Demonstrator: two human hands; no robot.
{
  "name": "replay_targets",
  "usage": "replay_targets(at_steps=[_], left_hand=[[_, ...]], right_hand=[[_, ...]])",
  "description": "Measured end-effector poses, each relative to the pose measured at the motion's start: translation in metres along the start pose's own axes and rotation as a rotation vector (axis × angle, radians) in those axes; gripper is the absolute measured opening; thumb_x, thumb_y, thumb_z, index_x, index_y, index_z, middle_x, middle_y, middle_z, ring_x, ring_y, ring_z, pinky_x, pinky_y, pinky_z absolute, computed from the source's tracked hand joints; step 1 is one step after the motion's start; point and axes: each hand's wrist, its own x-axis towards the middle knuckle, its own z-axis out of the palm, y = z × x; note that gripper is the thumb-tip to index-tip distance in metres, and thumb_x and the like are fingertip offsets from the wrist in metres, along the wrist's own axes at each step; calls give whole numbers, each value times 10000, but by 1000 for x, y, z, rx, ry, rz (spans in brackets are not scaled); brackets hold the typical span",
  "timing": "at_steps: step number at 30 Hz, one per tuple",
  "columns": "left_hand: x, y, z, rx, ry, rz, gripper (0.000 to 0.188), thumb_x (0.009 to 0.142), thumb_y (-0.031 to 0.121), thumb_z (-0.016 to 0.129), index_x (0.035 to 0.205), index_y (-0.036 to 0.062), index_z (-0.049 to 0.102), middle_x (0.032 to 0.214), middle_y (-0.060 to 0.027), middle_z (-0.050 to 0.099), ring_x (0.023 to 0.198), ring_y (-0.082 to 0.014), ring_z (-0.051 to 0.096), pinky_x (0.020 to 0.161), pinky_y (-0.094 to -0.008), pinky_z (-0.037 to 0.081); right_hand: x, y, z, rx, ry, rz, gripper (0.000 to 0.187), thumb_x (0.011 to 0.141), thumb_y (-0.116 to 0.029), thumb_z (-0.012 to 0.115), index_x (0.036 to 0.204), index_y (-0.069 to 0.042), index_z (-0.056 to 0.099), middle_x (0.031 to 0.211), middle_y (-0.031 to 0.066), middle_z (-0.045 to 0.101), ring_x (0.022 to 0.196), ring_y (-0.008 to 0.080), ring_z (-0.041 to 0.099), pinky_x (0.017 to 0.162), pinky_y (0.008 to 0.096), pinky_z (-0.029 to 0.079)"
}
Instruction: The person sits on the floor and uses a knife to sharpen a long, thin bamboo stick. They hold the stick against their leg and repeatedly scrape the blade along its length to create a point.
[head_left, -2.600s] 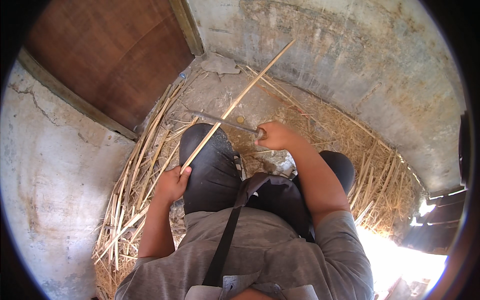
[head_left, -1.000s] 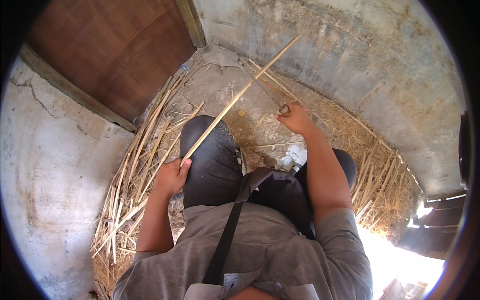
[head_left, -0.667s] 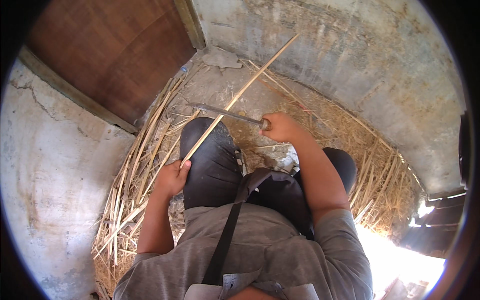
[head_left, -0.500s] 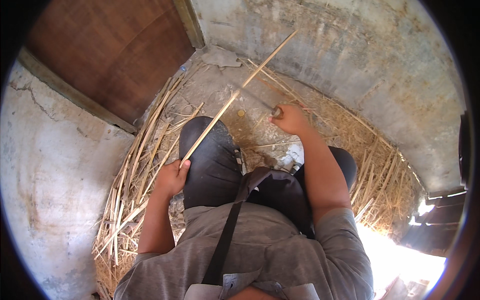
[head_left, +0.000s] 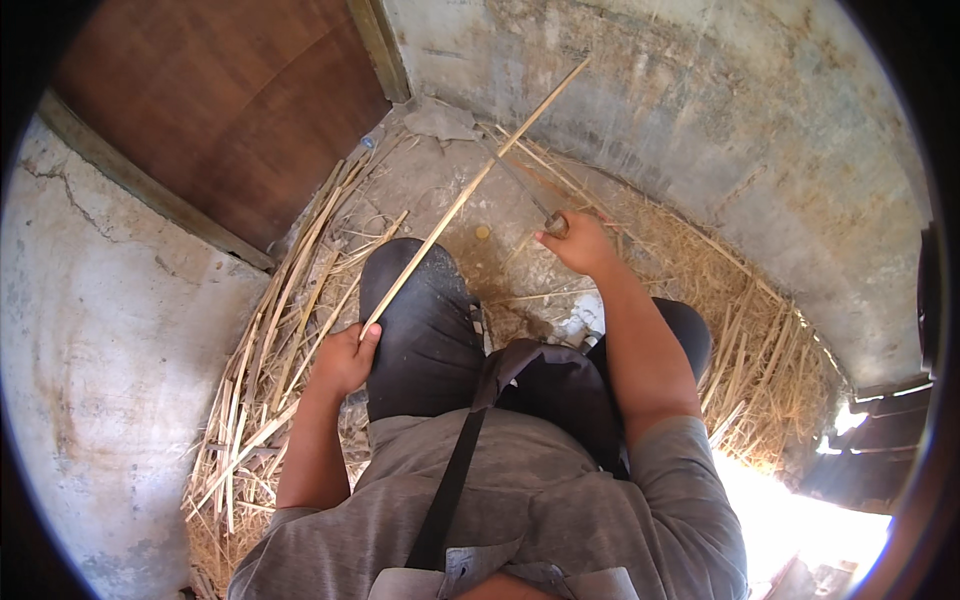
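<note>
A long pale bamboo strip (head_left: pixel 450 213) slants from my left hand (head_left: pixel 346 358) across my left knee up to the far right. My left hand is closed round its near end, thumb on top, beside my left thigh. In my right hand (head_left: pixel 583 243), fingers wrapped round the handle, is a knife (head_left: pixel 531 192) with a long thin blade. The blade points away to the far left and reaches the strip's far half. Whether its edge touches the strip or only crosses it in view, I cannot tell.
Loose bamboo strips (head_left: pixel 288 290) lie along the left wall. Shavings and more strips (head_left: pixel 745 320) cover the floor on the right. A brown door panel (head_left: pixel 225 110) stands far left, and a stained plaster wall (head_left: pixel 680 110) rises ahead. White crumpled material (head_left: pixel 584 315) lies between my knees.
The knife blade has shifted farther out along the strip, toward its far end. My right hand has moved only slightly. My left hand keeps its hold in nearly the same place.
</note>
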Motion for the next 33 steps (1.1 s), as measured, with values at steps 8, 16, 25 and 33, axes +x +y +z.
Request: replay_targets(at_steps=[8,16,25,33], left_hand=[[5,-10,-5,30,-5,44,649,1037,587,438,936,-8,678,832,-278,674,854,-481,659,775,-502,517],[-10,-18,-12,8,-99,-17,684,1045,585,407,938,-34,676,857,-297,674,887,-492,652,788,-507,510],[-9,-20,-24,-84,-293,-137,788,972,701,488,1016,-61,684,855,-253,688,855,-390,672,800,-478,501],[-16,-10,-4,44,-30,-21,590,1020,537,526,876,-26,628,734,-272,650,777,-490,654,717,-526,504]], right_hand=[[5,10,-22,-180,58,-60,496,854,-389,742,1155,0,679,981,246,711,978,438,677,840,494,529],[-10,-25,-1,-211,-174,-217,415,854,-360,739,1128,-51,693,963,219,717,952,413,692,838,495,536],[3,24,-12,-135,-40,6,420,835,-331,738,1129,-36,688,999,202,727,968,388,696,849,472,540],[-10,-37,3,-239,-379,-274,418,789,-306,756,1093,-26,693,1024,234,709,987,418,674,834,488,536]])
